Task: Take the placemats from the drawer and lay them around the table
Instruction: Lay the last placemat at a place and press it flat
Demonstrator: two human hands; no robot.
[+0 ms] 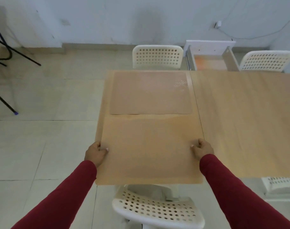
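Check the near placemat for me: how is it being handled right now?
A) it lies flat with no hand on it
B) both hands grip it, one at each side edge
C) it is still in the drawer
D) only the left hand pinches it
B: the left hand and the right hand each pinch a side edge of the near placemat, in front of the far placemat.

matt wooden table (240, 123), perforated plastic chair (157, 210)
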